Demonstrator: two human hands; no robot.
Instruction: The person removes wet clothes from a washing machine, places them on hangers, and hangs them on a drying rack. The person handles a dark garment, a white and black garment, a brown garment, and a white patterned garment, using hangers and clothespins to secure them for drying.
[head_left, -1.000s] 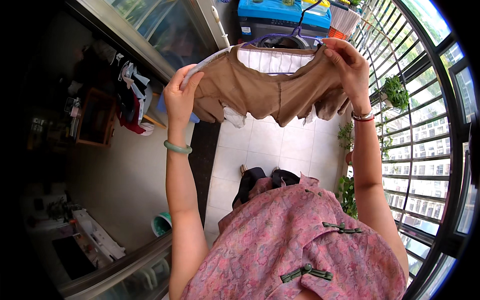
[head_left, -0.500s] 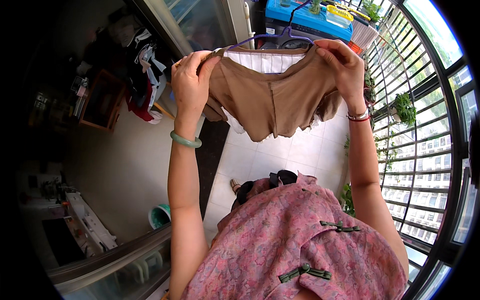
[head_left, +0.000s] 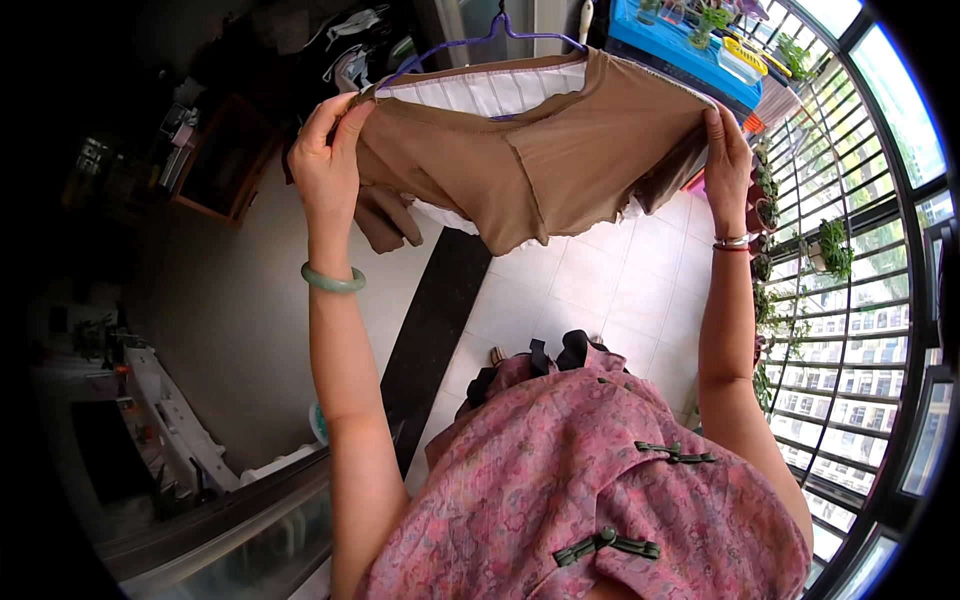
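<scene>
Running this from afar, I've got my left hand pinching the brown shirt near the purple hanger's left corner, right hand gripping its right edge.

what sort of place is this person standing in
Probably a home's enclosed balcony: barred windows line the right side, a leafy potted plant is beside them, and pale floor tiles lie underfoot.

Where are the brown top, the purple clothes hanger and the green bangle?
Brown top (head_left: 585,140): head view, on the front fabric beside the centre seam.
Purple clothes hanger (head_left: 460,43): head view, on its left sloping arm.
Green bangle (head_left: 333,284): head view, on the band's near side.
</scene>
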